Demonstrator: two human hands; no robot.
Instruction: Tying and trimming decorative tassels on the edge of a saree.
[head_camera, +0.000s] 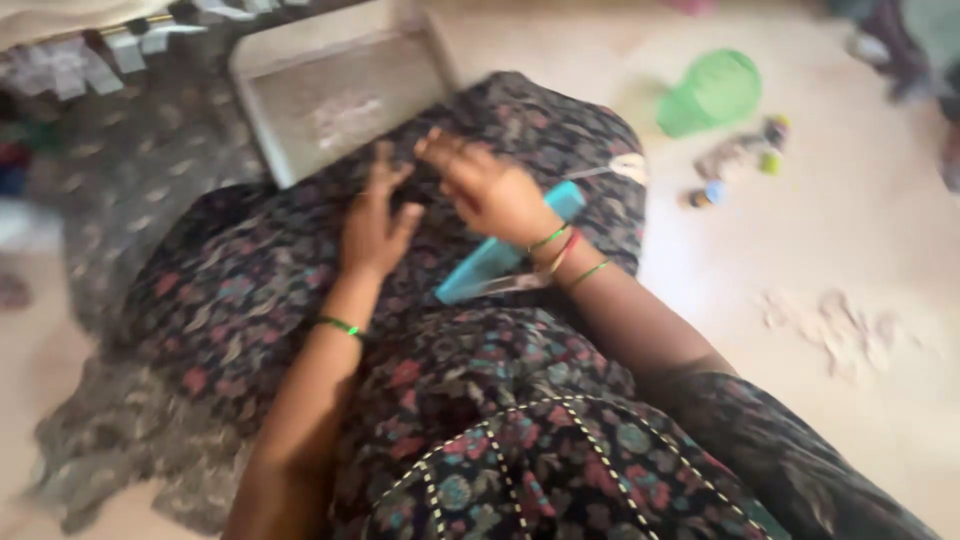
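1. The floor (880, 230) is pale and carries everything in view; the picture is blurred by motion.
2. A dark floral cloth (250, 270) is spread over the floor and the person's lap, running from the near edge up toward the far left.
3. A grey metal tray (330, 100) lies at the far edge of the cloth, slightly tilted, with a faint pale patch in its bed.
4. A green plastic container (712, 92) lies on its side on the bare floor toward the far right, well apart from the cloth.
5. A teal flat strip (500, 255), ruler-like, lies slantwise on the cloth, partly under the right wrist.
6. The right hand (490, 190) rests on the cloth near the tray's near corner, fingers (440, 148) loosely spread and released, grasping nothing visible; bangles ring the wrist.
7. The left hand (372, 225) lies flat on the cloth just beside the right one, fingers extended and released, pressing the fabric; a green bangle circles the wrist.
8. Scissors (625, 167), blurred, lie at the cloth's right edge.
9. Small thread spools (745, 160) sit on the floor below the green container.
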